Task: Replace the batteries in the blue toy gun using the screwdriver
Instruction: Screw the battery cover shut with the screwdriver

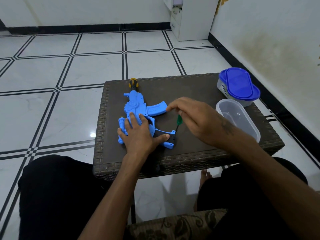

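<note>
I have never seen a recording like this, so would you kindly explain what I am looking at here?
There is no machine: one camera on a person's head looks down at their bare hands. On a dark woven table lies a blue toy gun. The left hand presses flat on it. The right hand pinches a small green-handled screwdriver, its tip at the gun's grip. To the right stand an open clear tub and, behind it, a tub with blue lids.

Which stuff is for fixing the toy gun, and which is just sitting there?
For the job: blue toy gun, green screwdriver, left hand, right hand.
Just sitting: empty clear tub, blue-lidded tub.
</note>
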A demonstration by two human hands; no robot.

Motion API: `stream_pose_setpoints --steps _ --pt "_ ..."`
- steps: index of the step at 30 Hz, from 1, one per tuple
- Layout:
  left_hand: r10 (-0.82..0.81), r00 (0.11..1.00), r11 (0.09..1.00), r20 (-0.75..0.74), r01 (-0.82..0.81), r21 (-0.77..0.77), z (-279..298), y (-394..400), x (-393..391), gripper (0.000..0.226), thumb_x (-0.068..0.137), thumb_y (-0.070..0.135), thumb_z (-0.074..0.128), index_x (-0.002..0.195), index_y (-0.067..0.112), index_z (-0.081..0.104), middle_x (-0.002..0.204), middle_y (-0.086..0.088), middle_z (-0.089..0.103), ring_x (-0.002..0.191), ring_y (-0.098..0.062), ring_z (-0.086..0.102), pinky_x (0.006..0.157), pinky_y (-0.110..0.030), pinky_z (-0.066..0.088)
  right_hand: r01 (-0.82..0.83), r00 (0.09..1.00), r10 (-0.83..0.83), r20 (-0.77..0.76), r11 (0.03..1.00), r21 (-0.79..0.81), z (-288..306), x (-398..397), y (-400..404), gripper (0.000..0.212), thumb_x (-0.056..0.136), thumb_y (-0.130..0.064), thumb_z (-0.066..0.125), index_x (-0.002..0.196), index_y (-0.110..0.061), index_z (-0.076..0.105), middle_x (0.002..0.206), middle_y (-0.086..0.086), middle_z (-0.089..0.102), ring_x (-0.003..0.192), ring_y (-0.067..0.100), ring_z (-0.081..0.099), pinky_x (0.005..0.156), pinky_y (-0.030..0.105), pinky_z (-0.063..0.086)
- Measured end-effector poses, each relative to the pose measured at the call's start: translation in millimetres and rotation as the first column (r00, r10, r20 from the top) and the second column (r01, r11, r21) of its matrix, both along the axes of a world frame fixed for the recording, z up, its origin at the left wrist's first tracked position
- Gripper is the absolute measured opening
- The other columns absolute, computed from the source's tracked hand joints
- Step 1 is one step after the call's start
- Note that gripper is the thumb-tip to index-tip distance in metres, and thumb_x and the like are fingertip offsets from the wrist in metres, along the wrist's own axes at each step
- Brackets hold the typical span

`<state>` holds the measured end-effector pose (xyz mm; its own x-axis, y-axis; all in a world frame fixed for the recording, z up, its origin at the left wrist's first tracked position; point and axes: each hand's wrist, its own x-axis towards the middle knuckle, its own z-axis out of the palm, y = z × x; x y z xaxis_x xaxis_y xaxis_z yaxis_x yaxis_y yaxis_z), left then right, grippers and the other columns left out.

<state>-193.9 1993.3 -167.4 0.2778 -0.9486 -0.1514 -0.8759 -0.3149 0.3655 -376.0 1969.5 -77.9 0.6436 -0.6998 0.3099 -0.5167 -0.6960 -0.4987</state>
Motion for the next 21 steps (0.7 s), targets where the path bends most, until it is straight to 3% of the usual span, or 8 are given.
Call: stream_pose_setpoints --steps 2,5,8,10,12,14,16,21 --pt "0.002 1.000 1.000 0.000 -0.002 -0.001 0.1 -0.4 -0.2 0.117 0.067 0.080 0.057 0.154 0.018 0.009 0.161 -0.011 -0.011 0.148 -0.032 -0.008 0.116 -0.058 -0.002 0.006 1.000 -0.007 0.028 0.999 0.036 1.3 -0.9 -1.0 0.020 0.094 -0.005 0.051 0.109 -0.008 0.065 0.102 0.000 0.066 0.082 0.007 0.062 0.072 0.018 0.052" --pt "-0.001 1.000 1.000 -0.003 0.001 -0.001 0.2 -0.3 0.3 0.117 0.068 0.080 0.057 0.154 0.018 0.008 0.161 -0.011 -0.011 0.148 -0.032 -0.009 0.116 -0.058 -0.003 0.032 0.999 -0.032 0.002 0.998 -0.050 4.2 -2.8 -3.5 0.007 0.090 -0.016 0.063 0.091 -0.010 0.067 0.079 -0.002 0.067 0.067 0.011 0.060 0.063 0.025 0.048" --pt "-0.003 1.000 1.000 -0.008 0.003 0.003 0.8 -0.1 0.6 0.117 0.068 0.080 0.057 0.154 0.019 0.008 0.161 -0.010 -0.012 0.148 -0.032 -0.009 0.116 -0.058 -0.004 0.098 0.993 -0.106 -0.047 0.984 -0.149 2.0 0.2 -3.8 0.025 0.090 -0.038 0.063 0.083 -0.014 0.064 0.071 -0.006 0.060 0.061 0.010 0.051 0.057 0.023 0.041" --pt "0.000 1.000 1.000 -0.008 0.000 -0.001 0.4 -0.2 0.3 0.117 0.068 0.080 0.057 0.154 0.018 0.008 0.161 -0.010 -0.012 0.148 -0.032 -0.009 0.116 -0.058 -0.004 0.145 0.975 -0.172 -0.139 0.972 -0.185 -1.0 5.1 0.2 0.036 0.095 -0.049 0.049 0.087 -0.016 0.061 0.079 -0.008 0.053 0.066 0.013 0.051 0.060 0.028 0.043" --pt "-0.001 1.000 1.000 -0.009 0.001 -0.004 -0.2 -0.3 0.5 0.117 0.068 0.080 0.057 0.154 0.018 0.008 0.161 -0.011 -0.012 0.148 -0.032 -0.009 0.116 -0.059 -0.004 0.098 0.978 -0.114 -0.177 0.990 -0.097 -1.9 7.1 5.8 0.029 0.101 -0.041 0.041 0.099 -0.018 0.058 0.093 -0.008 0.051 0.078 0.014 0.053 0.070 0.033 0.045" --pt "-0.002 1.000 1.000 -0.009 0.002 -0.005 -0.5 -0.3 0.1 0.117 0.068 0.080 0.057 0.154 0.018 0.008 0.161 -0.011 -0.012 0.148 -0.032 -0.009 0.116 -0.058 -0.003 0.003 0.994 -0.001 -0.106 1.000 0.016 0.0 5.3 8.9 0.018 0.101 -0.023 0.043 0.113 -0.017 0.055 0.109 -0.006 0.051 0.089 0.009 0.052 0.081 0.025 0.043" --pt "-0.001 1.000 1.000 -0.015 0.001 -0.005 -0.2 -0.3 0.4 0.117 0.068 0.080 0.057 0.154 0.018 0.008 0.161 -0.011 -0.012 0.148 -0.032 -0.009 0.116 -0.058 -0.003 -0.057 0.994 0.061 -0.092 0.997 0.047 0.3 2.7 7.6 0.027 0.095 -0.007 0.044 0.119 -0.015 0.054 0.116 -0.004 0.053 0.098 0.007 0.051 0.087 0.018 0.040" --pt "-0.005 1.000 1.000 0.006 0.005 -0.004 0.0 -0.4 0.2 0.117 0.068 0.081 0.056 0.154 0.018 0.009 0.161 -0.011 -0.010 0.148 -0.032 -0.008 0.116 -0.059 -0.002 -0.014 0.997 0.018 -0.070 0.998 0.059 -1.5 2.2 6.9 0.019 0.090 -0.002 0.050 0.101 -0.015 0.057 0.074 -0.014 0.051 0.071 0.001 0.054 0.062 0.019 0.041"
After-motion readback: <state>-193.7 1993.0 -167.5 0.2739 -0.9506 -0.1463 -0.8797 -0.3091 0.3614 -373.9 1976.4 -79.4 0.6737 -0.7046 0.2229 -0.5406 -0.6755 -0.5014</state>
